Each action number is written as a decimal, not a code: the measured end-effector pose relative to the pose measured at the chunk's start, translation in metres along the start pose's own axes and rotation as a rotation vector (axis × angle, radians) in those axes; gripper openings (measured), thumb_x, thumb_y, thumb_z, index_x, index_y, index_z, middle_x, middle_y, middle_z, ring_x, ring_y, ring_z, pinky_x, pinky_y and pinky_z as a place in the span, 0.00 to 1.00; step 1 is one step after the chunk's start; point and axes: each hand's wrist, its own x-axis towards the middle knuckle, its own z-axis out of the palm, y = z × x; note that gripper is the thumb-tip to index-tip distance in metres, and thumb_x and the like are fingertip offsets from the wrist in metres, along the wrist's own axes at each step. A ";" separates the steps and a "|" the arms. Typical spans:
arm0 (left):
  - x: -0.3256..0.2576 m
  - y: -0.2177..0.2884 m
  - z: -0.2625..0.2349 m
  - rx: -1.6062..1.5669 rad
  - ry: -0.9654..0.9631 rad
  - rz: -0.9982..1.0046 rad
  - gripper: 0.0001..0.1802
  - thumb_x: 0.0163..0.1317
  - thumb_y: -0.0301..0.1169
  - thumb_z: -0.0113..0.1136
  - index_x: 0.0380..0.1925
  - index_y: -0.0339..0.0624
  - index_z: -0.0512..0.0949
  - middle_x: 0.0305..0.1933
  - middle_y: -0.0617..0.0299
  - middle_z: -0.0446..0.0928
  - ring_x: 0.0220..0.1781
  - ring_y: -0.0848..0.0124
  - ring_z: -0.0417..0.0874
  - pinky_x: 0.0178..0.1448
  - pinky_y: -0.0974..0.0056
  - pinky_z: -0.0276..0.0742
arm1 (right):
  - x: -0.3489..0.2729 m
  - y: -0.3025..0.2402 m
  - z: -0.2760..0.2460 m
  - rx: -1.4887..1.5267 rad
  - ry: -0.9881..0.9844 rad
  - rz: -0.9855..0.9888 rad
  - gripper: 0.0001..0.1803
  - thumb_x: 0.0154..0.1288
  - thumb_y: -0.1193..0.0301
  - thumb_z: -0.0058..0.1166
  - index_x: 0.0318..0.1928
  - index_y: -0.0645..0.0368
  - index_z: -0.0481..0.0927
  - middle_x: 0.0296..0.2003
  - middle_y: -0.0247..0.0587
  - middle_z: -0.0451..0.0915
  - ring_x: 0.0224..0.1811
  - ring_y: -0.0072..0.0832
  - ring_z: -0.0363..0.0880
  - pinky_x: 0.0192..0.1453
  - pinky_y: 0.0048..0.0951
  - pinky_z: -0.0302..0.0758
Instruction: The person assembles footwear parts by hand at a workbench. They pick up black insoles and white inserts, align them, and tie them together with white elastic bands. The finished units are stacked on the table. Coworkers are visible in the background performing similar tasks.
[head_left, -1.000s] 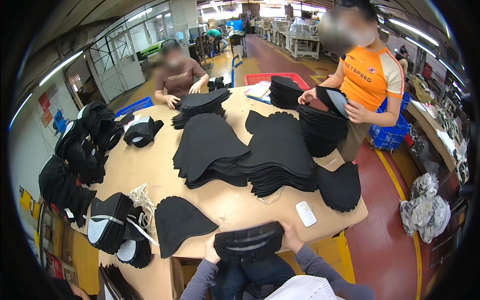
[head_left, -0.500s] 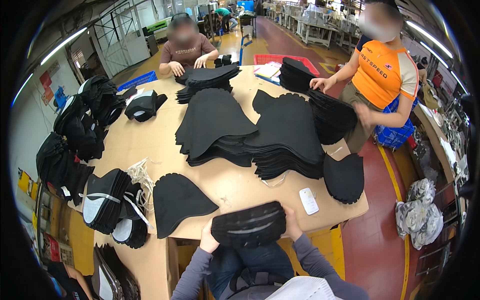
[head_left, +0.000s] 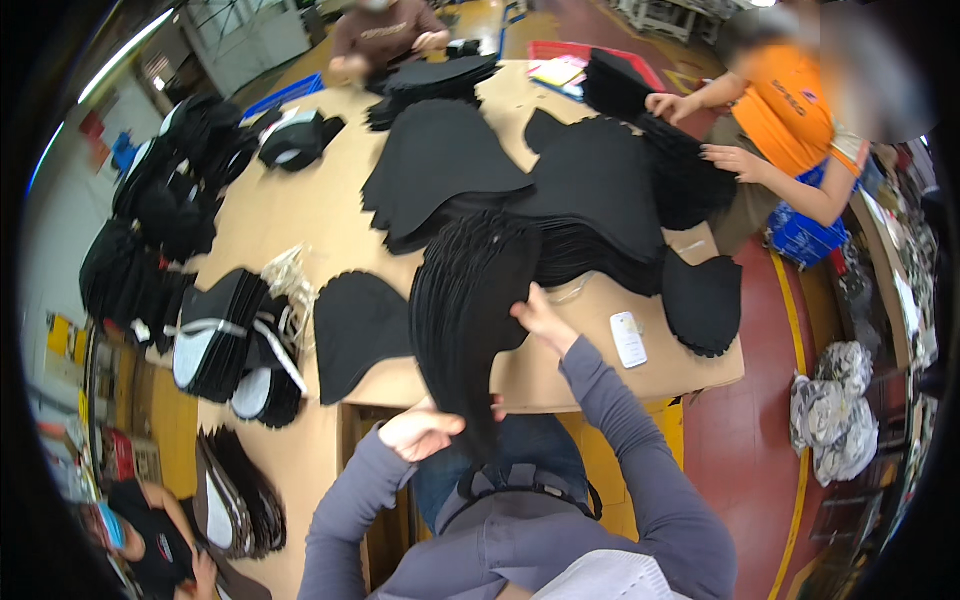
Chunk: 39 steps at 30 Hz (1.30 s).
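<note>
I hold a thick stack of black cut fabric pieces (head_left: 468, 310) on edge over the near side of the wooden table (head_left: 320, 210). My left hand (head_left: 420, 432) grips its lower end close to my body. My right hand (head_left: 540, 318) presses against the stack's right side, fingers spread on it. To the left of the stack a single black rounded piece (head_left: 355, 330) lies flat on the table. Beyond it lie large piles of black pieces (head_left: 560, 190).
A white phone (head_left: 628, 338) lies right of my right hand. Bundled black-and-white pieces (head_left: 230, 345) sit at the left edge. A person in orange (head_left: 790, 120) handles a pile at the far right; another person (head_left: 385, 35) sits at the far end. Red floor lies to the right.
The stack lay flat and low in front of me between both hands; now it is turned on edge and raised over the table, my right hand on its side, my left at its bottom.
</note>
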 end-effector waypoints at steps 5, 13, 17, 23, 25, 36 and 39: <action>0.030 -0.024 -0.006 -0.148 0.200 0.070 0.28 0.57 0.23 0.64 0.58 0.32 0.70 0.52 0.52 0.77 0.56 0.57 0.80 0.62 0.49 0.78 | 0.015 0.023 -0.013 0.024 -0.076 -0.017 0.44 0.54 0.38 0.64 0.54 0.68 0.75 0.46 0.36 0.81 0.49 0.22 0.76 0.54 0.29 0.74; 0.043 -0.039 0.003 0.043 0.443 0.265 0.36 0.47 0.16 0.65 0.60 0.37 0.68 0.52 0.57 0.76 0.52 0.65 0.80 0.56 0.64 0.79 | 0.010 0.036 -0.008 0.032 -0.040 0.110 0.36 0.61 0.47 0.60 0.56 0.67 0.74 0.46 0.37 0.80 0.50 0.23 0.76 0.54 0.29 0.73; 0.050 -0.050 -0.005 -0.006 0.497 0.306 0.50 0.45 0.17 0.66 0.71 0.42 0.56 0.61 0.53 0.71 0.56 0.65 0.79 0.59 0.63 0.78 | -0.005 0.032 0.004 -0.117 0.213 0.003 0.17 0.71 0.66 0.53 0.55 0.64 0.75 0.45 0.36 0.78 0.46 0.23 0.75 0.50 0.27 0.74; 0.037 -0.056 -0.023 -0.333 0.537 0.231 0.23 0.53 0.25 0.63 0.52 0.33 0.76 0.44 0.55 0.82 0.43 0.67 0.85 0.50 0.64 0.83 | -0.060 -0.060 0.047 0.201 0.276 -0.002 0.12 0.75 0.68 0.47 0.52 0.62 0.73 0.40 0.39 0.78 0.37 0.21 0.77 0.45 0.25 0.74; 0.037 -0.056 -0.023 -0.323 0.549 0.244 0.23 0.53 0.25 0.63 0.52 0.33 0.76 0.45 0.55 0.82 0.44 0.67 0.85 0.52 0.64 0.82 | -0.067 -0.067 0.052 0.264 0.172 0.021 0.14 0.74 0.69 0.49 0.55 0.60 0.69 0.42 0.40 0.77 0.39 0.23 0.77 0.48 0.27 0.75; 0.044 -0.058 -0.009 -0.233 0.561 0.368 0.30 0.49 0.19 0.59 0.56 0.34 0.70 0.48 0.55 0.79 0.47 0.65 0.83 0.53 0.65 0.81 | -0.069 -0.063 0.075 -0.021 0.222 -0.084 0.21 0.70 0.81 0.50 0.59 0.57 0.62 0.52 0.42 0.71 0.41 0.21 0.75 0.47 0.23 0.73; 0.040 -0.060 -0.011 -0.240 0.560 0.348 0.32 0.48 0.19 0.59 0.58 0.34 0.69 0.49 0.54 0.79 0.48 0.64 0.83 0.55 0.64 0.81 | -0.067 -0.062 0.067 -0.291 0.192 -0.136 0.09 0.68 0.83 0.47 0.47 0.62 0.74 0.43 0.36 0.76 0.36 0.18 0.73 0.40 0.21 0.69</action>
